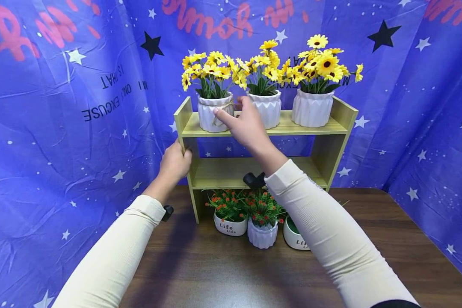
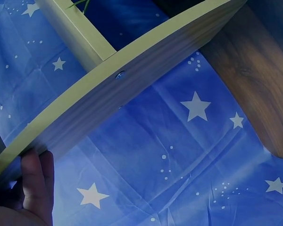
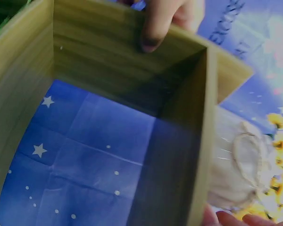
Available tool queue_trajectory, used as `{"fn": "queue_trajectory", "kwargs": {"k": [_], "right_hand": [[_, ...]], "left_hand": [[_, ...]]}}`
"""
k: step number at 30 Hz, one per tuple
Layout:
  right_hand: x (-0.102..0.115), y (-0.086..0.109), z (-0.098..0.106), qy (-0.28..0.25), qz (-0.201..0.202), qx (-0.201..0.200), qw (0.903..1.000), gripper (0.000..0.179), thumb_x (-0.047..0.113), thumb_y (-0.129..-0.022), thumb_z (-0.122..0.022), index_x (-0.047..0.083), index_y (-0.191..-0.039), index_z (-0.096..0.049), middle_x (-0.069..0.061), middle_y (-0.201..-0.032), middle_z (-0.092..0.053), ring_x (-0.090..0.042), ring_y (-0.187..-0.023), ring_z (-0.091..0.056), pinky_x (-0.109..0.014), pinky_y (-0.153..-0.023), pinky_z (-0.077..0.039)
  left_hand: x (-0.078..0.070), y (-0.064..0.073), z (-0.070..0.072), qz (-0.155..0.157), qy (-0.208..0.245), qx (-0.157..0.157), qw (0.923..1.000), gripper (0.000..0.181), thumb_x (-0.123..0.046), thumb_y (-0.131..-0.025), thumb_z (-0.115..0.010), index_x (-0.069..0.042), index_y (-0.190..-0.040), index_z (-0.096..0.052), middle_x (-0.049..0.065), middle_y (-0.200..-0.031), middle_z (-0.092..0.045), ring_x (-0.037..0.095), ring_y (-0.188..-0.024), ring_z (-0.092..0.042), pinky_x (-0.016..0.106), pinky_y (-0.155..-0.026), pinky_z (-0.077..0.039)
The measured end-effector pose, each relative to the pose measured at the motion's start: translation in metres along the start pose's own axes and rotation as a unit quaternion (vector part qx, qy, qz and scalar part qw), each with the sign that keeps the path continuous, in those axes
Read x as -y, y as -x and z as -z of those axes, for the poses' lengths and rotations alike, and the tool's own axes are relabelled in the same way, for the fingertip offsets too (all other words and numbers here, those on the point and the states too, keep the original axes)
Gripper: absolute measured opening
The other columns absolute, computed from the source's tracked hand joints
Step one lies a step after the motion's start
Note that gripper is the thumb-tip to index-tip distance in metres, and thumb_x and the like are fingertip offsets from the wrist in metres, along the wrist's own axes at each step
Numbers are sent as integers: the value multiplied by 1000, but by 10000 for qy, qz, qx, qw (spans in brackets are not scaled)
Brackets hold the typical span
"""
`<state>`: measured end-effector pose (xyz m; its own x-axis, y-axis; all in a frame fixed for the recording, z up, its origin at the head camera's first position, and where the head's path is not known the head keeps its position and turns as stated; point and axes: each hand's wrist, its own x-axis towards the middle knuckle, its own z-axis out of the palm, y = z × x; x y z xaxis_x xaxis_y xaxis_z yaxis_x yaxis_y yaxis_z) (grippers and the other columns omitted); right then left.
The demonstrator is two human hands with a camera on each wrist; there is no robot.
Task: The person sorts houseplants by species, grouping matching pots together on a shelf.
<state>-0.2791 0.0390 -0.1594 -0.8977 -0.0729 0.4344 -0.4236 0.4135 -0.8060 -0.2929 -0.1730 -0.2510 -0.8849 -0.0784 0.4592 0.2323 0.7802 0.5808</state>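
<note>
My left hand (image 1: 176, 159) grips the left side panel (image 2: 85, 101) of a light wooden shelf (image 1: 254, 171), thumb on the inner face and fingers outside. At the top board's left end stands a white fluted flower pot (image 1: 209, 112) with a twine bow and yellow flowers (image 1: 211, 70). My right hand (image 1: 250, 124) holds this pot by its right side, thumb across the front and fingers reaching round toward the back. In the right wrist view, the pot (image 3: 231, 160) appears beside the board with fingertips at its edge.
Two similar white pots (image 1: 265, 109) (image 1: 312, 109) of yellow flowers share the top board. Under the shelf, red-flowered plants stand in an oval "Life" planter (image 1: 231, 226) and a fluted pot (image 1: 262, 235); another "Life" planter (image 1: 292, 237) is partly behind my right sleeve. A starry blue curtain (image 1: 100, 141) surrounds the brown table (image 1: 215, 278).
</note>
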Motion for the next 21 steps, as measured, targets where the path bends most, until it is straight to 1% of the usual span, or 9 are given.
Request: {"fn": "queue_trajectory", "kwargs": {"k": [3,5,7,10,12,14,16,18,21], "right_hand": [[-7,18,10,-431,88,56,9990,73,47,-90,-69,9,-145,-41,-10,-141,-51,-22,-124,-55,-34,-96,-48],[-14,30,16,-637,202,32,9978,67,45,-90,-69,10,-142,-45,-8,-138,-54,-21,-122,-56,-36,-96,-48],[-23,41,23,-803,371,-21,9961,60,40,-91,-70,8,-138,-50,-8,-133,-58,-20,-118,-59,-38,-94,-49],[-37,59,32,-819,567,-93,9950,53,37,-92,-69,5,-133,-55,-7,-127,-62,-20,-111,-61,-40,-91,-49],[-48,70,39,-814,618,-138,9947,49,34,-93,-69,4,-130,-57,-7,-124,-64,-19,-107,-63,-40,-88,-50],[-59,81,45,-871,615,-187,9941,45,32,-94,-68,4,-129,-58,-6,-121,-65,-18,-106,-63,-35,-87,-50],[-69,92,51,-1045,574,-247,9926,42,28,-95,-67,3,-128,-58,-6,-120,-65,-17,-106,-63,-31,-87,-50],[-79,101,58,-1295,483,-319,9899,39,24,-96,-66,1,-127,-57,-8,-119,-65,-17,-105,-64,-27,-87,-50],[-92,116,67,-1503,290,-446,9872,37,19,-98,-64,-1,-127,-56,-8,-117,-65,-17,-104,-65,-24,-85,-52]], "left_hand": [[1,1,0,22,21,-15,10000,22,-18,-97,-49,-4,-113,-56,25,-112,-66,45,-98,-63,59,-79,-48],[1,2,0,30,20,-30,10000,22,-17,-97,-49,-4,-113,-56,25,-112,-66,45,-97,-63,59,-78,-47],[2,2,0,30,22,-40,10000,22,-17,-97,-50,-3,-113,-56,26,-112,-66,45,-97,-62,59,-79,-47],[3,4,0,14,32,-33,10000,23,-17,-97,-50,-3,-115,-56,26,-113,-65,45,-98,-63,60,-80,-47],[3,4,-1,5,32,-30,10000,24,-17,-97,-50,-2,-115,-56,27,-113,-65,45,-98,-62,60,-80,-47],[4,3,-1,-3,27,-34,10000,26,-17,-97,-49,-2,-116,-56,27,-113,-65,45,-98,-62,59,-80,-47],[3,2,-1,-4,23,-51,10000,26,-17,-97,-48,-1,-117,-56,27,-112,-65,45,-97,-62,59,-80,-47],[3,1,-1,-14,31,-59,10000,27,-18,-98,-48,-1,-117,-56,26,-111,-65,44,-96,-62,59,-80,-47],[1,-1,-2,-39,52,-48,10000,27,-18,-98,-48,-2,-118,-56,26,-111,-65,43,-95,-61,58,-79,-47]]}}
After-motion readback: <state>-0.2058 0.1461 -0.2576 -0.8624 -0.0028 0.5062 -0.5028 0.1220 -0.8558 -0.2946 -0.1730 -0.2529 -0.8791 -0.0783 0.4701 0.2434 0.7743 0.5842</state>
